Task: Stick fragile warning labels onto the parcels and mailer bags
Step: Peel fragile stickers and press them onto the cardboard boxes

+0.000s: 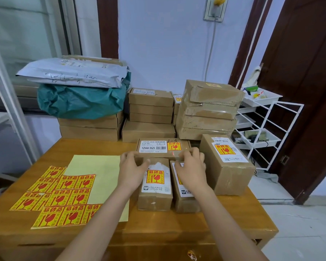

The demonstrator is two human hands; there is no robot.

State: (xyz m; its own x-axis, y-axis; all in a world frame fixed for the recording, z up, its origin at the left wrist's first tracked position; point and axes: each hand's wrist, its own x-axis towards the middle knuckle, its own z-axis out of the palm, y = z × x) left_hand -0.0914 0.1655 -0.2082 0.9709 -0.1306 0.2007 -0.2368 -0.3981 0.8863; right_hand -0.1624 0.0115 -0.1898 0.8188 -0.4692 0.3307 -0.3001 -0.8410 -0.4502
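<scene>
Wooden tabletop [158, 232] carried sheets of yellow fragile labels [60, 196] at the near left and labelled boxes on the right. Both hands reached to a flat box [163, 147] lying far behind two small boxes [155, 185]. The left hand [133, 169] gripped its left end, the right hand [191, 169] its right end, fingers curled over the near edge.

One head-worn view looks forward and down, close over the wooden table [169, 236]; the wall [167, 44] stands at twelve o'clock.
</scene>
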